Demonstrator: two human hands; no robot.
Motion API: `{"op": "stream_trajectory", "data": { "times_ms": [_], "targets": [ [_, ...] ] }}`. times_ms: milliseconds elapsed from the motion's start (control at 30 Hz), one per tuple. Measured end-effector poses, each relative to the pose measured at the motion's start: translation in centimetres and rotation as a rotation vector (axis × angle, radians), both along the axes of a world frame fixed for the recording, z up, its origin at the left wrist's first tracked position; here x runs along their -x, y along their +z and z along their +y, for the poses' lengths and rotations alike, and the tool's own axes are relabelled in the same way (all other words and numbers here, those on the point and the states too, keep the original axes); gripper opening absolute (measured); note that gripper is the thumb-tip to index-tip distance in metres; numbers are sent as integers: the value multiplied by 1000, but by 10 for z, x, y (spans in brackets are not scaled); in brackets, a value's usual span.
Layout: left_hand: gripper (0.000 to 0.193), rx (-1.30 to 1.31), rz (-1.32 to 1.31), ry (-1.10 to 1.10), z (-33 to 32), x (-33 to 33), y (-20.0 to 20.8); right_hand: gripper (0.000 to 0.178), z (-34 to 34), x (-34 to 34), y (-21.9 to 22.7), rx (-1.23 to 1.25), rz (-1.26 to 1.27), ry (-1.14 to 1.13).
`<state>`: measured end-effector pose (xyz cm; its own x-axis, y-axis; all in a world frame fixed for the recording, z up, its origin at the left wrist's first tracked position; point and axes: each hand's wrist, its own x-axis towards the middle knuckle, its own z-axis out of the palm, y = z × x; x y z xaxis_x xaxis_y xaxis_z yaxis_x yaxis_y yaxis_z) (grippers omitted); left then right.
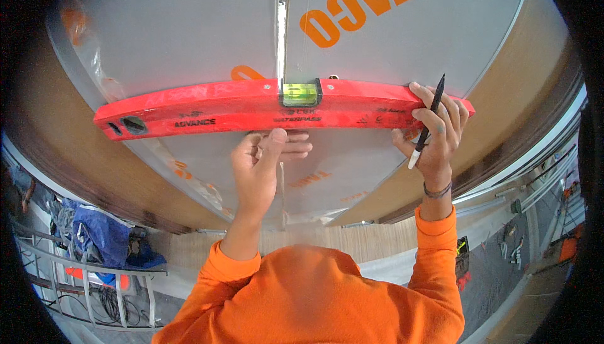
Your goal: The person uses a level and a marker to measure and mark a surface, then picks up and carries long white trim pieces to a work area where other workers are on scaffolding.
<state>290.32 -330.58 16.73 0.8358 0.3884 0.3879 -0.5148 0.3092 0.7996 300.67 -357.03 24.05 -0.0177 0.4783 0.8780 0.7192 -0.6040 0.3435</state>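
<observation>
Right hand [438, 131]: fingers grasp the right end of the red spirit level [233, 105], thumb below its lower edge; a black pen [437, 95] with a white end sits slantwise between the same fingers. Left hand [257, 169]: fingers extended and released, thumb raised; the hand is at the level's lower edge, near mid-length; contact cannot be confirmed. The level lies crosswise over 2 grey film-covered panels [176, 23], spanning the narrow vertical gap [281, 42] between them; its yellow-green vial [300, 94] sits beside this gap, in a black surround. A dark wristband [438, 190] encircles the right wrist; orange sleeves [434, 243] cover both forearms. Brown surfaces [544, 48] flank the panels; at lower left, a blue sheet [100, 234] lies behind a metal frame [151, 300], near black cables [113, 306].
</observation>
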Motion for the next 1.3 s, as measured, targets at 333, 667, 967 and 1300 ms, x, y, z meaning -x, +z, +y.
{"op": "stream_trajectory", "data": {
  "times_ms": [333, 667, 967, 1300],
  "targets": [
    [27, -14, -76, 80, -3, -7, -1, 37, 1, -5, -3, -18, -13, 35],
    [31, -66, -111, 102, -2, -11, -5, 37, -2, -8, -6, -22, -10, 51],
    [32, -86, -132, 131, -4, -14, -9, 39, -4, -10, -9, -25, -24, 36],
    [31, -85, -138, 113, -3, -16, -12, 39, -4, -11, -10, -27, -21, 47]
  ]
}}
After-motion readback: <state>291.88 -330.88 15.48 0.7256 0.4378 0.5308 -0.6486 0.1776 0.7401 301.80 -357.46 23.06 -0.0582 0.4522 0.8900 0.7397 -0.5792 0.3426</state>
